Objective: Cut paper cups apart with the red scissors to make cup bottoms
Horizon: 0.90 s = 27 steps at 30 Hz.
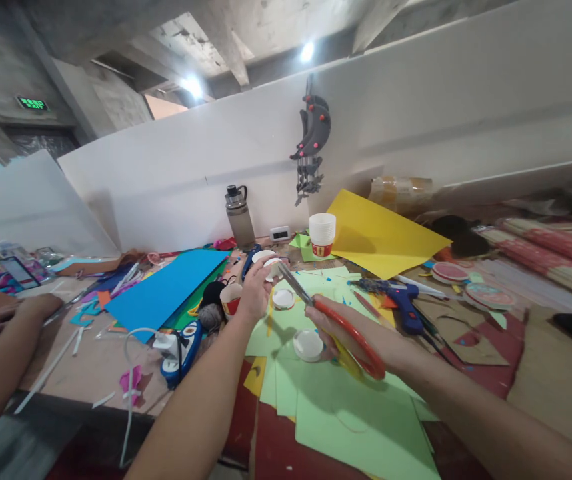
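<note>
My left hand point(255, 295) is closed around a small white paper cup point(265, 257), whose far side and lower part are partly hidden by the fingers. In my right hand point(333, 321) is a pair of scissors point(366, 347) with large red handles; their metal blades point at the cup's edge. I cannot tell whether the blades touch it. Below the hands, two white round cup pieces point(309, 345) lie on light green paper sheets point(366, 427). Just left of my left hand stands a red-and-white paper cup point(230, 301).
A stack of white cups point(322, 233) stands at the back beside yellow card point(383, 233). Blue card point(171, 287), a bottle point(239, 217) and a power strip point(182, 353) with a white cable are leftward. A blue glue gun point(403, 303) lies right. Another person's arm point(3, 360) rests far left.
</note>
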Tool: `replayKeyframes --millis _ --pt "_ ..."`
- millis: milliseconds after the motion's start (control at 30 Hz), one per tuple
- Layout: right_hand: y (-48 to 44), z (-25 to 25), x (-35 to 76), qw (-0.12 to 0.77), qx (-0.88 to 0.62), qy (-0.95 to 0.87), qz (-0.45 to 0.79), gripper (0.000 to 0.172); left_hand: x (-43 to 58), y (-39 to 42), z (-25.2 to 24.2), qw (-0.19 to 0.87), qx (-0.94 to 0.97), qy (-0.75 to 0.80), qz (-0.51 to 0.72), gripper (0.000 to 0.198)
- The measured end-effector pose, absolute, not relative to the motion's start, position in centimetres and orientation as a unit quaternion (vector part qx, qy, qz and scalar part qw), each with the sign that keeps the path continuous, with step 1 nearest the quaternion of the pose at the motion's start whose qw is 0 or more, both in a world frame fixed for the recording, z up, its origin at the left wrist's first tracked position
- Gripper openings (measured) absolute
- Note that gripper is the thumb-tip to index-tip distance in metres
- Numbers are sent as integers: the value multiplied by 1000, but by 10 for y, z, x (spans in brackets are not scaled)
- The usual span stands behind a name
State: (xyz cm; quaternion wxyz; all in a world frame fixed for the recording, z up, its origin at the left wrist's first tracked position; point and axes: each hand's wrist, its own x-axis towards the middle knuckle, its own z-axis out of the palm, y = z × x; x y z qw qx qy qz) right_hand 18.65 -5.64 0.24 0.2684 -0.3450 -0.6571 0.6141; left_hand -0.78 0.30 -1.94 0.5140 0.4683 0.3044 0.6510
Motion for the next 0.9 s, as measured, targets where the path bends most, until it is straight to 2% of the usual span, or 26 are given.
replayKeyframes --millis 267,900 --pt "-61 17 187 250 -392 -685 561 40 -4 2 -19 502 498 321 630 36" --pt "-62 22 188 232 -425 -712 508 36 -6 5 -25 492 514 326 622 36"
